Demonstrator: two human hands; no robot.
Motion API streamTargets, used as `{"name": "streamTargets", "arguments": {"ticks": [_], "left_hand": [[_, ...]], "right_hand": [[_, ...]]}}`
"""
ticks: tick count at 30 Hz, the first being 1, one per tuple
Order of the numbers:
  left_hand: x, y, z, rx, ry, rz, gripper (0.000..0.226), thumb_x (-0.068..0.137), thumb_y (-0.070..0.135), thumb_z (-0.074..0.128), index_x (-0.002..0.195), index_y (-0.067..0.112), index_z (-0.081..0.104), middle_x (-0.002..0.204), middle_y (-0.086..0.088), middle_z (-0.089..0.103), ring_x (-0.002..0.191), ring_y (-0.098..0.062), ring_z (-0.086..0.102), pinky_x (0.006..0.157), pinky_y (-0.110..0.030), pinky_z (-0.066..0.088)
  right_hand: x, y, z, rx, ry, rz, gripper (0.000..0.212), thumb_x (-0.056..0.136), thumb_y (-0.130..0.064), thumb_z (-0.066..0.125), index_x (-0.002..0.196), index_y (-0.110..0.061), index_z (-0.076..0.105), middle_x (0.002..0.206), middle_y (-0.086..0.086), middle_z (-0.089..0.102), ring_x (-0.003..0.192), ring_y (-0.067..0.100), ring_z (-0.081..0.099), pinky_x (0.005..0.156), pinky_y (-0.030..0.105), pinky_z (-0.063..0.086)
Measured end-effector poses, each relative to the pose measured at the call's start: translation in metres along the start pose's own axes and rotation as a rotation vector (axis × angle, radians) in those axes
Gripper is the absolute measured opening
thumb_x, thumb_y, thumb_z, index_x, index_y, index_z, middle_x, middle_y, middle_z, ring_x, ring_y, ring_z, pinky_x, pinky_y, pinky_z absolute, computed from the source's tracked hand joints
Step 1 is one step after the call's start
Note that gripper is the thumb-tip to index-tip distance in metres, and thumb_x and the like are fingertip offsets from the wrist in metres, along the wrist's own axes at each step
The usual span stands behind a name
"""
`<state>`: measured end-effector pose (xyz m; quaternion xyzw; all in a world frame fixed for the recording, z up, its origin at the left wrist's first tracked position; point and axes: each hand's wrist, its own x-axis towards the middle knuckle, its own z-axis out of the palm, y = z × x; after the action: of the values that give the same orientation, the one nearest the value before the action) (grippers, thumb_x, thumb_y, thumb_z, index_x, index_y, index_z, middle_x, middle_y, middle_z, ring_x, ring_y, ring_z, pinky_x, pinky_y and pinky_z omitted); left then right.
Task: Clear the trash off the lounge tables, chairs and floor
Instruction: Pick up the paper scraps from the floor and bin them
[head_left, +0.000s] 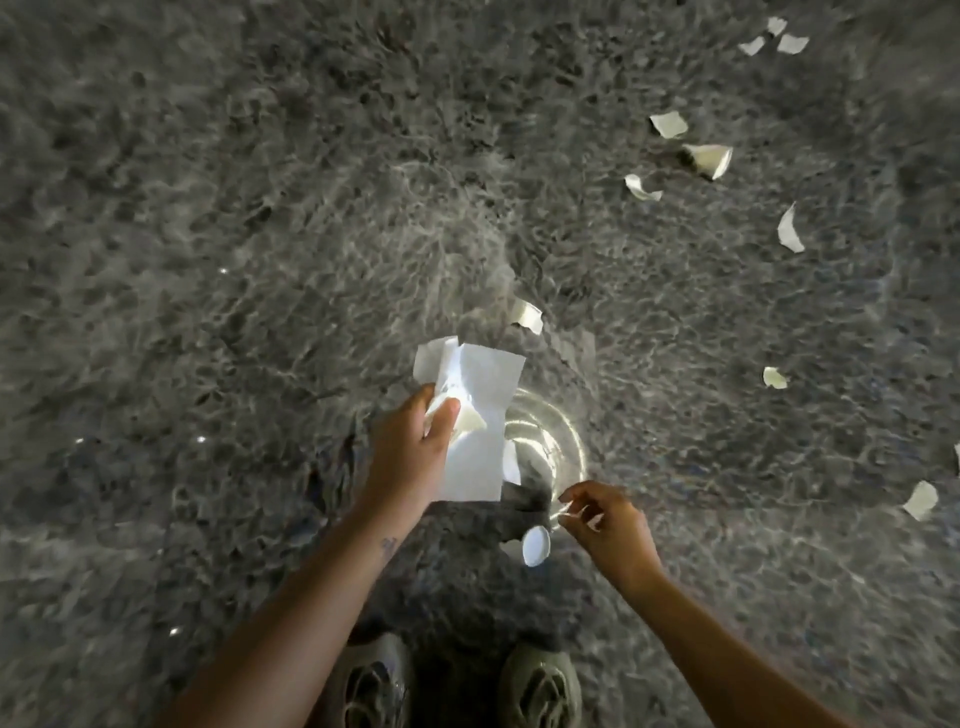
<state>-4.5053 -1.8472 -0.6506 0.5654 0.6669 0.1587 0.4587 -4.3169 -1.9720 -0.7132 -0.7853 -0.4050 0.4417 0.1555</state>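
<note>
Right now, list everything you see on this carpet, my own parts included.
carpet: one, grey and shaggy, fills the view.
paper scraps: at least ten, white, scattered on the carpet at the right and top right.
paper sheets: a bunch, number unclear, white, in the left hand.
clear cup: one, see-through, just right of the sheets; the right hand seems to pinch its near rim.
cap: one, white and round, below the cup beside the right hand; cannot tell if it is lying or held.
shoes: two, olive-grey, at the bottom edge.
left hand: grips the sheets.
right hand: thumb and forefinger pinched together.
</note>
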Motion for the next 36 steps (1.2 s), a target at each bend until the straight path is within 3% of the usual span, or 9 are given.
{"name": "streamTargets", "arguments": {"ticks": [5, 9, 12, 14, 16, 22, 28, 32, 36], "left_hand": [[0.067, -0.074, 0.059, -0.038, -0.036, 0.043, 0.028, 0.096, 0.030, 0.045, 0.098, 0.006, 0.061, 0.082, -0.008, 0.064, 0.071, -0.019, 0.059, 0.060, -0.027, 0.042], [0.107, -0.104, 0.081, -0.148, -0.030, 0.123, 0.026, 0.096, 0.027, 0.046, 0.089, 0.007, 0.061, 0.087, -0.017, 0.066, 0.081, -0.031, 0.062, 0.070, -0.042, 0.047], [0.123, -0.110, 0.093, -0.217, -0.015, 0.189, 0.018, 0.096, 0.027, 0.046, 0.085, 0.025, 0.059, 0.085, -0.002, 0.067, 0.078, -0.016, 0.063, 0.070, -0.033, 0.048], [0.127, -0.117, 0.100, -0.236, -0.010, 0.220, 0.019, 0.096, 0.026, 0.046, 0.090, 0.017, 0.061, 0.090, -0.007, 0.068, 0.082, -0.020, 0.064, 0.072, -0.034, 0.048], [0.124, -0.124, 0.103, -0.237, -0.023, 0.242, 0.018, 0.097, 0.024, 0.047, 0.093, 0.014, 0.060, 0.092, -0.009, 0.067, 0.085, -0.021, 0.063, 0.074, -0.034, 0.048], [0.105, -0.134, 0.100, -0.351, -0.055, 0.195, 0.018, 0.097, 0.023, 0.047, 0.084, 0.028, 0.059, 0.084, 0.014, 0.063, 0.071, 0.006, 0.061, 0.067, -0.013, 0.048], [0.089, -0.138, 0.106, -0.357, -0.106, 0.215, 0.018, 0.097, 0.022, 0.048, 0.085, 0.027, 0.061, 0.085, 0.016, 0.065, 0.071, 0.009, 0.063, 0.061, -0.009, 0.047], [0.081, -0.145, 0.109, -0.367, -0.131, 0.172, 0.015, 0.096, 0.025, 0.049, 0.091, 0.026, 0.063, 0.090, 0.013, 0.068, 0.080, 0.001, 0.066, 0.068, -0.016, 0.051], [0.073, -0.152, 0.112, -0.384, -0.138, 0.176, 0.018, 0.096, 0.023, 0.049, 0.086, 0.028, 0.063, 0.077, 0.019, 0.069, 0.074, 0.004, 0.065, 0.062, -0.013, 0.050]], "right_hand": [[0.068, 0.072, 0.055, -0.080, -0.151, -0.084, 0.027, 0.073, -0.014, 0.076, 0.095, -0.025, 0.064, 0.087, -0.006, 0.062, 0.080, 0.008, 0.058, 0.073, 0.017, 0.046], [0.104, 0.094, 0.072, -0.157, -0.285, -0.271, 0.025, 0.069, -0.019, 0.077, 0.088, -0.027, 0.063, 0.082, -0.013, 0.057, 0.074, -0.001, 0.052, 0.067, 0.013, 0.042], [0.125, 0.100, 0.075, -0.218, -0.310, -0.413, 0.026, 0.070, -0.024, 0.078, 0.093, -0.021, 0.066, 0.086, -0.009, 0.059, 0.077, 0.000, 0.052, 0.070, 0.013, 0.042], [0.132, 0.103, 0.075, -0.248, -0.283, -0.486, 0.028, 0.071, -0.025, 0.078, 0.096, -0.018, 0.067, 0.090, -0.007, 0.062, 0.078, 0.002, 0.054, 0.071, 0.011, 0.042], [0.131, 0.102, 0.076, -0.223, -0.264, -0.492, 0.027, 0.072, -0.022, 0.079, 0.096, -0.016, 0.068, 0.089, -0.008, 0.062, 0.077, 0.006, 0.056, 0.071, 0.014, 0.043], [0.116, 0.096, 0.076, -0.209, -0.384, -0.427, 0.023, 0.072, -0.021, 0.078, 0.091, -0.024, 0.065, 0.082, -0.022, 0.058, 0.076, 0.001, 0.054, 0.070, 0.012, 0.043], [0.113, 0.099, 0.072, -0.343, -0.554, -0.478, 0.031, 0.072, -0.020, 0.079, 0.102, -0.017, 0.069, 0.102, -0.003, 0.064, 0.083, 0.017, 0.055, 0.077, 0.031, 0.047], [0.111, 0.105, 0.080, -0.497, -0.515, -0.514, 0.022, 0.071, -0.025, 0.079, 0.090, -0.021, 0.070, 0.104, -0.003, 0.060, 0.101, 0.019, 0.048, 0.092, 0.037, 0.039], [0.109, 0.103, 0.077, -0.375, -0.466, -0.493, 0.011, 0.072, -0.021, 0.078, 0.078, -0.021, 0.068, 0.092, 0.000, 0.064, 0.090, 0.015, 0.056, 0.086, 0.036, 0.045]]}}
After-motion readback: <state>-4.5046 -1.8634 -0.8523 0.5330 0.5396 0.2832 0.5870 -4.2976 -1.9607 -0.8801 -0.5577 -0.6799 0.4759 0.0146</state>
